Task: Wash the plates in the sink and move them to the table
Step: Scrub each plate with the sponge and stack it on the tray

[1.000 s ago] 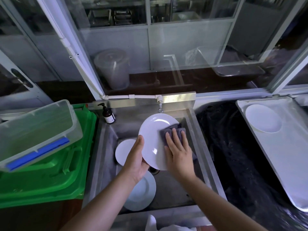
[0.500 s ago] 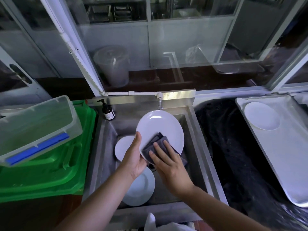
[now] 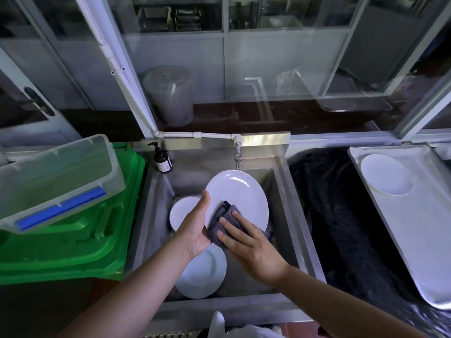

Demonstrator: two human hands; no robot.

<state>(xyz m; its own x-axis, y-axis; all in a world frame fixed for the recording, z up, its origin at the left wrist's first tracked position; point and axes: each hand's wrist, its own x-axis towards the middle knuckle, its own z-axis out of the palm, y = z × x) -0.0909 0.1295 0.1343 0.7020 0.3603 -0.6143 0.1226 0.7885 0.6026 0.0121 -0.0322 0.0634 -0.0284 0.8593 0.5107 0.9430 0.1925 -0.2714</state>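
We are holding a white plate (image 3: 240,193) tilted over the sink (image 3: 289,191), our left hand (image 3: 195,228) gripping its nine o'clock rim, our right hand (image 3: 246,242) pressing flat fingers on a grey cloth (image 3: 219,222) at six o'clock.

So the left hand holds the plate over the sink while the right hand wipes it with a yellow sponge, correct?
Not quite: the head view shows the right hand wiping with a dark grey cloth, not a yellow sponge. The rest stands: the left hand holds the plate over the sink.
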